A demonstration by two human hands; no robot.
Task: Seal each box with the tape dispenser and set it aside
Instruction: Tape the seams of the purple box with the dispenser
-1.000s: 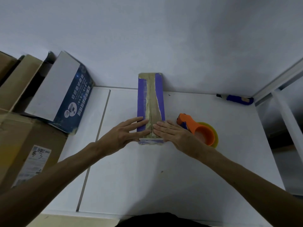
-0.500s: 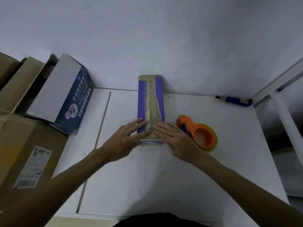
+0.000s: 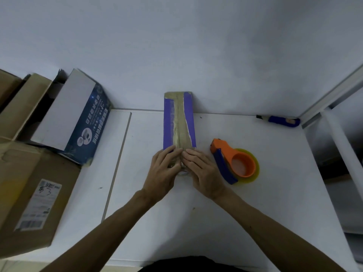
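A long purple box [image 3: 179, 120] with a brown tape strip down its top lies in the middle of the white table [image 3: 255, 203], its far end against the wall. My left hand [image 3: 164, 170] and my right hand [image 3: 202, 171] lie side by side over the box's near end, fingers straight, pressing the tape down over the edge. The near end is hidden beneath them. An orange and blue tape dispenser [image 3: 233, 162] with a yellow roll lies on the table just right of my right hand.
A dark blue and white box [image 3: 78, 122] leans at the table's left. A large brown carton [image 3: 25, 193] and other cardboard boxes [image 3: 17, 103] stand further left. A blue-handled cutter [image 3: 280, 121] lies at the back right, beside a white frame [image 3: 341, 138].
Both hands have slid toward me from the box's top onto its near end and drawn closer together. The box and the dispenser stay where they were.
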